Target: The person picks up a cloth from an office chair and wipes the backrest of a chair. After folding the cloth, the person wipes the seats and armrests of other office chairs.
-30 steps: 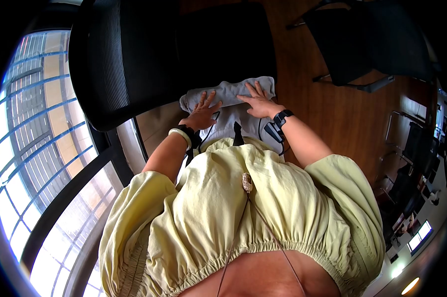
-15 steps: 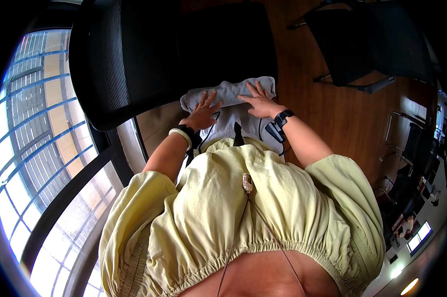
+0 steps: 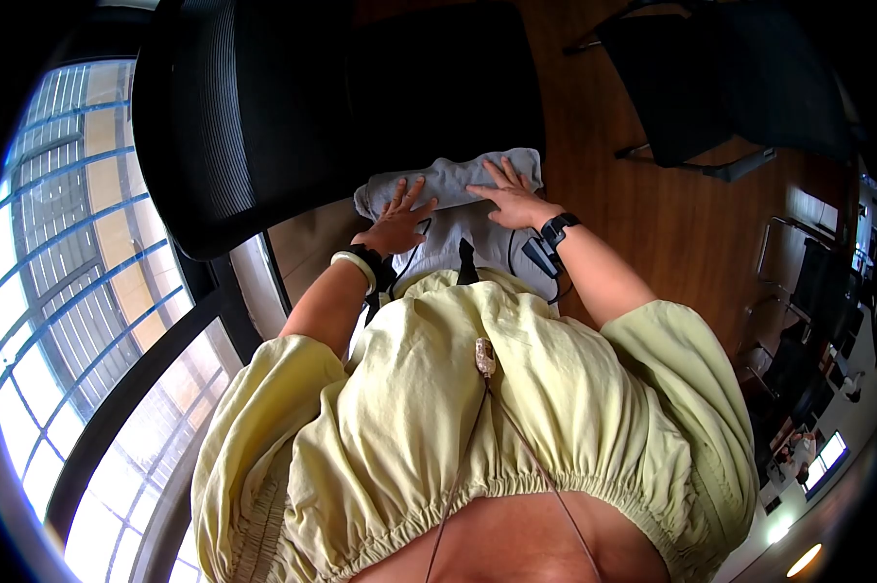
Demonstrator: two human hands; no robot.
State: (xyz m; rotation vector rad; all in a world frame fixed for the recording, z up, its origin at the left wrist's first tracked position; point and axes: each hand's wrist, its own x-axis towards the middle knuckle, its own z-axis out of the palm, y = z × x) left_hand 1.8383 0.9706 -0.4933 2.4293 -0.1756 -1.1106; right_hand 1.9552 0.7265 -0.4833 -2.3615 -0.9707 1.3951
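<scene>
A rolled or folded grey cloth (image 3: 451,185) lies crosswise along the near edge of a black chair seat (image 3: 443,87). My left hand (image 3: 396,222) rests on the cloth's left part, fingers spread and pointing away from me. On its right part lies my right hand (image 3: 516,201), also with fingers spread, the thumb reaching inward. Neither hand is closed round the cloth. Black bands sit on both wrists, with a pale bangle (image 3: 356,269) on the left one. Dark cables and a small dark device (image 3: 539,257) hang by the right wrist.
A black chair back (image 3: 234,107) stands at the left, beside a large barred window (image 3: 79,233). Wooden floor (image 3: 603,194) stretches to the right, where another black chair (image 3: 691,126) stands. More chairs and desks line the far right.
Both hands stay in place on the cloth, with only a tiny shift of the right hand. The view has moved very slightly.
</scene>
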